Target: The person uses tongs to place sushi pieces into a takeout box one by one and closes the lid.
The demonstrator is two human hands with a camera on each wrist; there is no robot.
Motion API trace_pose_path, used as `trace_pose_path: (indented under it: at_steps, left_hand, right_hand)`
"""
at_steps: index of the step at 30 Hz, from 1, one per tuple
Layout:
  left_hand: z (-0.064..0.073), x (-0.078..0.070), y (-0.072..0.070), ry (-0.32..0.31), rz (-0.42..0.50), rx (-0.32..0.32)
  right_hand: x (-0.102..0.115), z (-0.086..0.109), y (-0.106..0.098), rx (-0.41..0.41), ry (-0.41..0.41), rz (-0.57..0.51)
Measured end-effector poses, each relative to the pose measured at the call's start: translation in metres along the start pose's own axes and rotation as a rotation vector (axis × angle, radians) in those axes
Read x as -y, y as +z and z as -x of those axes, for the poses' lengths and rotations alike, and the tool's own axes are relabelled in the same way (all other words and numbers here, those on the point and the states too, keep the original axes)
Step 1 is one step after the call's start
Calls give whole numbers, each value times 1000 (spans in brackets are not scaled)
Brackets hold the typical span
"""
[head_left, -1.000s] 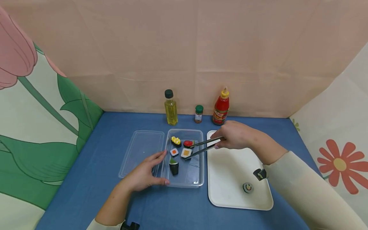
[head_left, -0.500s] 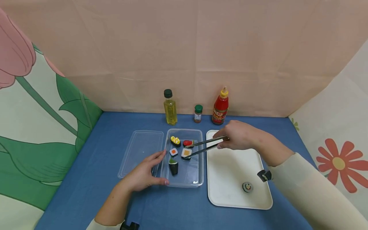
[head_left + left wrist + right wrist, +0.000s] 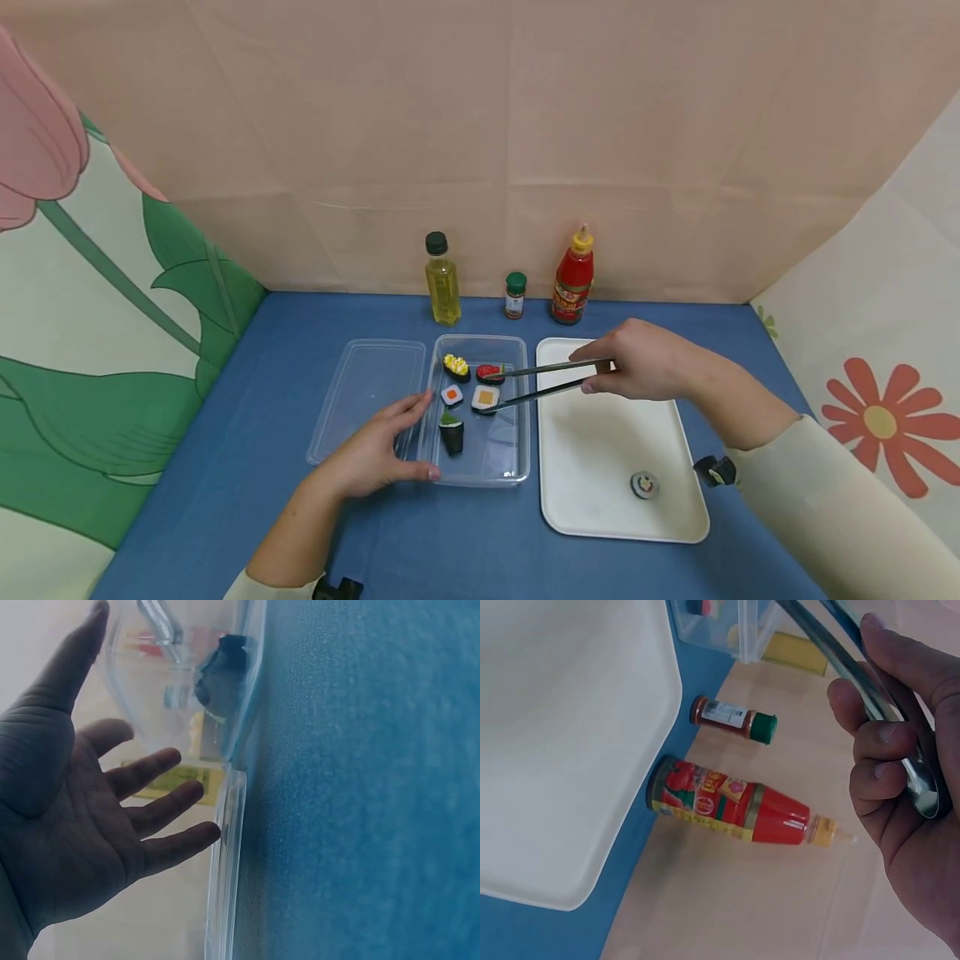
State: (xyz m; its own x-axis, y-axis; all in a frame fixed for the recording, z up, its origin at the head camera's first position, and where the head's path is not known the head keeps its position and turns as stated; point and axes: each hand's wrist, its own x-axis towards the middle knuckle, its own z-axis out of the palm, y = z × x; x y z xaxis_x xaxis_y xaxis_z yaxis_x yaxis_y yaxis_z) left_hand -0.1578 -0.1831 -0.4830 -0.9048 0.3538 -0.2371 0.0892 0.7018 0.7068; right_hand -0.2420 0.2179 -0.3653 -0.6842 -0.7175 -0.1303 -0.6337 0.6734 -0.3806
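My right hand (image 3: pixel 637 362) grips metal tongs (image 3: pixel 555 367) near their closed end, its fingers curled round them in the right wrist view. The tong arms stand apart inside the clear plastic box (image 3: pixel 498 462). One tip lies by the red-topped sushi (image 3: pixel 489 372), the other at the near edge of the square sushi with a yellow centre (image 3: pixel 485 397); contact is hard to tell. My left hand (image 3: pixel 375 454) has spread fingers beside the box's left wall. Also inside are a yellow-topped sushi (image 3: pixel 456 367), a small orange-centred roll (image 3: pixel 452 395) and a dark cone-shaped hand roll (image 3: pixel 452 437).
Right of the box lies a white tray (image 3: pixel 592 467) bearing one round sushi roll (image 3: pixel 644 485). A clear lid (image 3: pixel 367 383) lies to the left. Behind stand an oil bottle (image 3: pixel 443 287), a green-capped spice jar (image 3: pixel 514 296) and a red sauce bottle (image 3: pixel 572 283).
My right hand has drawn back to the right with the tongs, whose tips stay near the same sushi pieces. The left hand and the sushi keep their places.
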Motion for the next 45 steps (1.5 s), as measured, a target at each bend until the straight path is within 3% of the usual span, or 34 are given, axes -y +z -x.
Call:
trace_pose_path:
  at_steps: [16,33,45]
  left_hand:
    - [0,-2,-2,-9,9,14]
    - [1,1,-2,-15,3,11]
    - [1,-2,-2,-27,-2,13]
  right_hand:
    - [-16,44,17,-153,-79,-31]
    - [-28,88,34,-280,-48,-47]
    - [-37,116,40,-407,-110,-21]
